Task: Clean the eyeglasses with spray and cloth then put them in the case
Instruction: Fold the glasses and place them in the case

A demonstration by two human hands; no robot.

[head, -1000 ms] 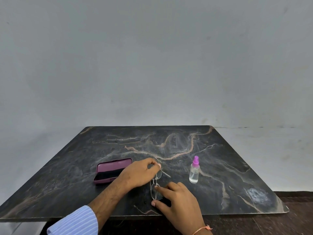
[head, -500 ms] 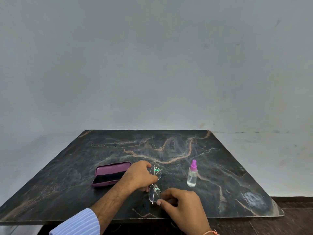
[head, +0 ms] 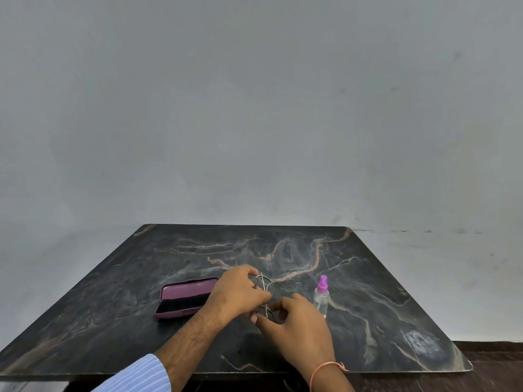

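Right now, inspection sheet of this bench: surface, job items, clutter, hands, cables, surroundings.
Surface: dark marble table, veined, pale smudge near its right front corner.
Job's things: eyeglasses held between both hands; purple case open, left of the hands; spray bottle upright with pink top, to the right; cloth not seen.
Clutter: nothing seen.
Grippers: left hand grips the glasses; right hand pinches their near end.
Cables: nothing seen.
Surroundings: plain grey wall.

L hand (head: 240, 292) + R hand (head: 294, 323) grip glasses (head: 264, 287) | case (head: 185, 298) open
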